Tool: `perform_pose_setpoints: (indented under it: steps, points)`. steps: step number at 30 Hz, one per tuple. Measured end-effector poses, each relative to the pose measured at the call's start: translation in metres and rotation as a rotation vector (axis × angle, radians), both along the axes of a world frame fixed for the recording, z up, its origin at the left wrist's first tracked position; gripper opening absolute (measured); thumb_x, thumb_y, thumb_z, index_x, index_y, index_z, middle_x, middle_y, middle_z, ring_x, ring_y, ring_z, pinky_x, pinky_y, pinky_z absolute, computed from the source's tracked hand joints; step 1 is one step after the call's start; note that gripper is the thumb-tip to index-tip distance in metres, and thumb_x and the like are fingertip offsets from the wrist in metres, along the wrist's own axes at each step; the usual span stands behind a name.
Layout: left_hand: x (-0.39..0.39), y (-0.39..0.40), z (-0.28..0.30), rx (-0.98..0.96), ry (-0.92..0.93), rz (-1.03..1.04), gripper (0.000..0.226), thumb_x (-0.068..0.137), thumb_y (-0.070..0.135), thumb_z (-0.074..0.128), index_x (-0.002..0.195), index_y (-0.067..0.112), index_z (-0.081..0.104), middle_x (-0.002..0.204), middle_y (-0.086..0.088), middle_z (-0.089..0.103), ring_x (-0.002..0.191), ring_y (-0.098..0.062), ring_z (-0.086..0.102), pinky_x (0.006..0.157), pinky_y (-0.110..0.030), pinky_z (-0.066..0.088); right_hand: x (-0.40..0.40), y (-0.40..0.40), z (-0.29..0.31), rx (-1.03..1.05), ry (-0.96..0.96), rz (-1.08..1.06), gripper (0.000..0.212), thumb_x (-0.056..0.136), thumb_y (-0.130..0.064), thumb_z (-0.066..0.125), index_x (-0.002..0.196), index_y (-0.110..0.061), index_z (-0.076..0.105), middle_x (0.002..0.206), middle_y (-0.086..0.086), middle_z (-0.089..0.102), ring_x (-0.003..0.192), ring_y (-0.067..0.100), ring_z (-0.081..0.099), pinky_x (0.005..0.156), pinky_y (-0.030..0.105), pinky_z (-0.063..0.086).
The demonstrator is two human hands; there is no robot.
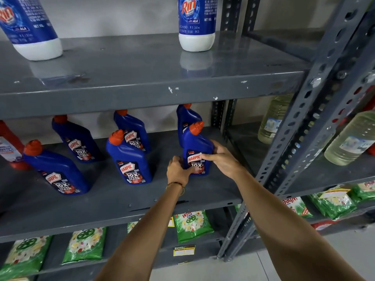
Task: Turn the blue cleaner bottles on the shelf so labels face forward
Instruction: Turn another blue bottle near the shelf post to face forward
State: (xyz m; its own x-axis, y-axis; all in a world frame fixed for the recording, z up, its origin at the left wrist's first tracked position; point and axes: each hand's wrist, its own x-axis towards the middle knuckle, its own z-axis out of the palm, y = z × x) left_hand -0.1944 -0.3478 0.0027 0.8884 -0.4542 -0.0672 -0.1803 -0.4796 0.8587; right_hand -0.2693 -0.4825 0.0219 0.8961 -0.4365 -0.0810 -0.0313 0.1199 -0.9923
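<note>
Several blue Harpic cleaner bottles with orange caps stand on the grey middle shelf (113,197). The front right bottle (197,142) has its label towards me; my left hand (178,169) grips its lower left side and my right hand (222,157) wraps its right side, thumb across the label. Behind it stands another blue bottle (186,116), mostly hidden. The front middle bottle (129,159), the front left bottle (55,169) and two rear bottles (78,140) (133,130) show their labels forward.
Two white-and-blue Rin bottles (195,23) (30,27) stand on the upper shelf. A red bottle (10,147) is at the far left. Green detergent packs (191,225) fill the lower shelf. A slotted steel upright (300,118) divides off the right bay with pale liquid bottles (353,138).
</note>
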Motion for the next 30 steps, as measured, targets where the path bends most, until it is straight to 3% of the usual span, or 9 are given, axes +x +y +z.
perform_pose_setpoints:
  steps: [6,11,15,17,19,21,30]
  points:
    - [0.004,0.006,-0.007,-0.077,0.083,-0.027,0.053,0.067,0.020,0.081,0.108,0.004,0.051,0.108,-0.015,0.066,0.097,-0.029,0.063,0.085,-0.041,0.054,-0.007,0.005,-0.022,0.052,0.071,-0.105,0.049,0.073,-0.005,0.072,0.119,-0.007,0.057,0.117,0.014,0.066,0.111,0.028,0.062,0.096,0.041,0.050]
    - [-0.001,0.010,-0.013,-0.094,0.130,-0.075,0.047,0.074,0.013,0.074,0.115,0.002,0.054,0.115,-0.016,0.065,0.106,-0.028,0.062,0.087,-0.031,0.049,-0.019,0.012,-0.056,-0.042,0.151,-0.290,0.045,0.071,0.006,0.070,0.114,0.006,0.058,0.118,0.025,0.063,0.101,0.025,0.061,0.080,0.023,0.052]
    - [-0.004,0.012,-0.014,-0.092,0.137,-0.049,0.037,0.080,0.008,0.068,0.115,0.001,0.058,0.117,-0.017,0.066,0.110,-0.027,0.060,0.087,-0.026,0.044,-0.017,0.013,-0.067,-0.106,0.144,-0.362,0.040,0.077,0.005,0.066,0.115,0.009,0.058,0.117,0.029,0.062,0.092,0.023,0.062,0.071,0.014,0.054]
    - [-0.004,0.012,-0.014,-0.089,0.146,-0.025,0.040,0.080,0.009,0.068,0.117,0.001,0.057,0.119,-0.017,0.065,0.113,-0.028,0.060,0.092,-0.029,0.045,-0.014,0.016,-0.067,-0.104,0.165,-0.387,0.039,0.080,0.000,0.065,0.117,0.008,0.057,0.118,0.027,0.063,0.096,0.023,0.061,0.079,0.020,0.055]
    - [-0.005,0.013,-0.014,-0.079,0.146,-0.006,0.043,0.079,0.010,0.069,0.119,0.000,0.056,0.121,-0.017,0.064,0.114,-0.028,0.059,0.096,-0.032,0.045,-0.012,0.018,-0.069,-0.087,0.207,-0.398,0.041,0.083,-0.008,0.064,0.121,0.004,0.056,0.121,0.024,0.062,0.105,0.025,0.061,0.094,0.036,0.052]
    - [-0.005,0.013,-0.014,-0.070,0.134,0.003,0.043,0.079,0.012,0.070,0.119,0.001,0.057,0.120,-0.017,0.065,0.112,-0.027,0.060,0.097,-0.033,0.046,-0.012,0.019,-0.068,-0.078,0.254,-0.403,0.042,0.086,-0.013,0.062,0.125,-0.001,0.054,0.124,0.019,0.062,0.114,0.026,0.059,0.102,0.043,0.047]
    - [-0.019,0.026,-0.016,-0.081,0.146,-0.017,0.042,0.077,0.014,0.073,0.114,0.001,0.059,0.116,-0.015,0.067,0.107,-0.025,0.062,0.092,-0.031,0.048,-0.032,0.031,-0.061,-0.131,0.297,-0.376,0.040,0.088,-0.016,0.059,0.125,-0.003,0.054,0.125,0.018,0.062,0.116,0.028,0.059,0.103,0.046,0.046]
